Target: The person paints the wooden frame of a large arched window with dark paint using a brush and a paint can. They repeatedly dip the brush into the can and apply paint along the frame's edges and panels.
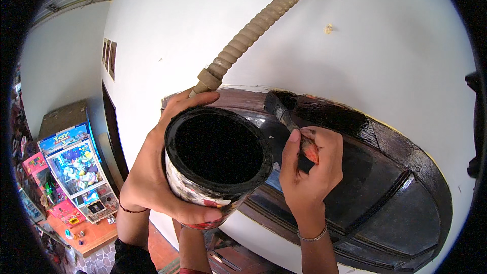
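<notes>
My left hand (pixel 152 175) grips an open paint can (pixel 198 201) from its left side, and a carved pole or column piece (pixel 258 23) rises behind the fingers. The can's rim is coated black and its inside looks black. Between the thumb and fingers of my right hand (pixel 314 167) is a paintbrush (pixel 285 116), its bristles touching the top of a brown wooden window frame (pixel 243 99). Wet, glossy black paint (pixel 331 114) covers the frame to the right of the bristles, while the part to the left is still brown. Dark glass panes lie inside the frame.
A white wall (pixel 380 53) surrounds the frame. At the left, a lit claw machine (pixel 76 171) stands on orange tiled floor (pixel 95 236) beside a pink machine (pixel 62 209). Another forearm (pixel 194 251) shows below the can; whose it is, I cannot tell.
</notes>
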A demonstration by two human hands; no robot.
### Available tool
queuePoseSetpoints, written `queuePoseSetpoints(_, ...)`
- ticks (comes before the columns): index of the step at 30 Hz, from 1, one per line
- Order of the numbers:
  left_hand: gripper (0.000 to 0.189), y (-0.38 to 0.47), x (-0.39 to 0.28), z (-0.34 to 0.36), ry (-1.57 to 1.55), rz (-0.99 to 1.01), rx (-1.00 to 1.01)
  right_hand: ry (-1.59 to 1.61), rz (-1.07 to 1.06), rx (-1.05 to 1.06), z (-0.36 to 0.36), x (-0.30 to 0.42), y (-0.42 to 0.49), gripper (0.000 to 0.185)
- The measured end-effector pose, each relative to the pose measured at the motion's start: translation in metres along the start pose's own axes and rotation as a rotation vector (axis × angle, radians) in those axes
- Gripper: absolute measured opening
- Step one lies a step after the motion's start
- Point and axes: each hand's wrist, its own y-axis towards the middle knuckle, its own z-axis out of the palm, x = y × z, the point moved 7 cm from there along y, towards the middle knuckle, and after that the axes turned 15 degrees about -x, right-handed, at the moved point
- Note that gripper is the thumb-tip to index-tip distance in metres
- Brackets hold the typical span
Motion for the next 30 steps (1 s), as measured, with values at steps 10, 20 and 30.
queuePoseSetpoints(10,0.127,0.0,0.001,0.0,-0.024,-0.011,-0.009,-0.113,-0.052,-0.095,-0.034,0.011,-0.006,0.021)
queuePoseSetpoints(20,0.126,0.001,-0.001,0.0,-0.032,0.033,-0.003,-0.279,-0.181,-0.155,-0.057,0.027,-0.003,0.02)
queuePoseSetpoints(30,0.125,-0.003,0.004,0.001,-0.054,-0.069,-0.01,-0.336,-0.147,-0.158,-0.063,0.02,-0.011,0.02)
